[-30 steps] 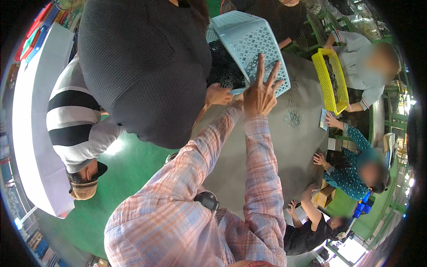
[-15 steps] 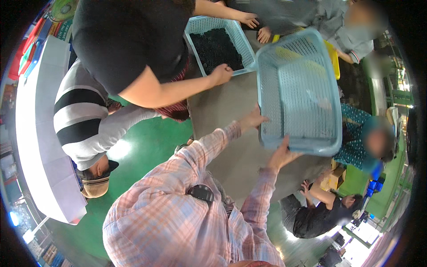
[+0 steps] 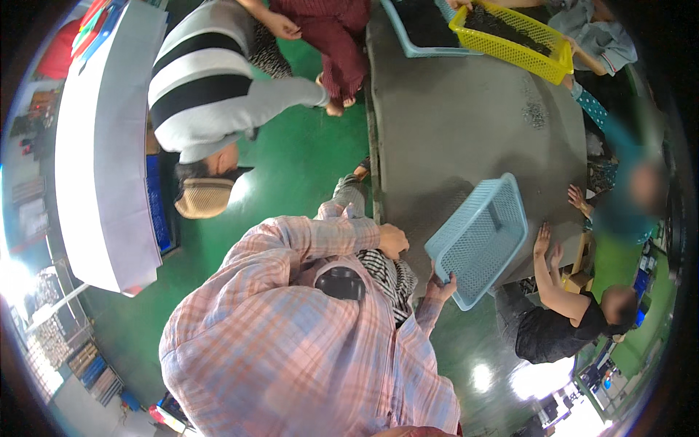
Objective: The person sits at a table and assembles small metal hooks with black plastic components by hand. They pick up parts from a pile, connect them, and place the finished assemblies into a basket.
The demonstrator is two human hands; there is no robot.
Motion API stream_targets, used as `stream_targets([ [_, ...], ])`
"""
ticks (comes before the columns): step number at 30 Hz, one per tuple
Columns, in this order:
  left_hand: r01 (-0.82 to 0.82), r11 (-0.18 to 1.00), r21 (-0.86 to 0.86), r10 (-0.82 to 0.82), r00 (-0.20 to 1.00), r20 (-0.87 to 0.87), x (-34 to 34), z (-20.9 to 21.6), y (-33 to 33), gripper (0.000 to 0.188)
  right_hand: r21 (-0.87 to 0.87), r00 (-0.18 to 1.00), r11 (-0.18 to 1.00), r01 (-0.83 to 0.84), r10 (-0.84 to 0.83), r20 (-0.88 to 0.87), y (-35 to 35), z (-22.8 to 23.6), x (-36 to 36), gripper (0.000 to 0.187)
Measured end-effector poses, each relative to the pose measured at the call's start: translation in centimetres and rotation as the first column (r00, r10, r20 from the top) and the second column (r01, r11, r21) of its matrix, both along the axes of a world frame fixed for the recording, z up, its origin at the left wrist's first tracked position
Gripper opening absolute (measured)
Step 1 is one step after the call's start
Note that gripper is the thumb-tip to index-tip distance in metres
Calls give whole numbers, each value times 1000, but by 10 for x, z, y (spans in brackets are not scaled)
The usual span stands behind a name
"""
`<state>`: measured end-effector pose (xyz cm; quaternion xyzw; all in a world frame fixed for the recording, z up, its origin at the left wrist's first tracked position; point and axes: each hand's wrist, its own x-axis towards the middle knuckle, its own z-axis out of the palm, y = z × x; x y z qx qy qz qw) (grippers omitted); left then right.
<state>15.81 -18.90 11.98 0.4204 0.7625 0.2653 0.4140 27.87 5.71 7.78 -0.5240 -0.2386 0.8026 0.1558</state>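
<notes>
A pale blue perforated plastic basket is tilted at the near right edge of the grey table. Nothing shows inside it. My right hand grips its near rim, with the thumb and fingers around the edge. My left hand is apart from the basket, close in front of my body at the table's near left edge. Its fingers are curled in and I see nothing in them.
On the far side of the grey table, other people's hands hold a yellow basket of dark pieces, beside a blue basket. Small dark bits are scattered nearby. Co-workers stand at the right; one in grey stripes is at left.
The blue basket has come down and nearer, from over the table's far side to its near right edge. My left hand has let go of it and drawn back. The co-worker in black has moved away.
</notes>
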Motion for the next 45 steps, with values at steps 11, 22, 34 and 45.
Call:
stream_targets([
  [11, -84, 996, -11, 83, 996, -26, 48, 25, -59, 45, -198, 985, 971, 133, -151, -80, -29, -33, 14, 42],
  [22, 12, 982, -189, 19, 986, 166, -40, 13, -114, 51, -8, 993, 1000, -19, 19, 112, -99, -48, 5, 55],
  [34, -744, 668, 39, 630, 536, -563, -393, -127, 19, 68, 52, 950, 975, -218, 199, 239, -145, -42, -24, 86],
  [45, -729, 654, 204, 577, 305, -758, -416, -175, 40, 77, 46, 911, 941, -336, 312, 268, -146, -60, -20, 92],
])
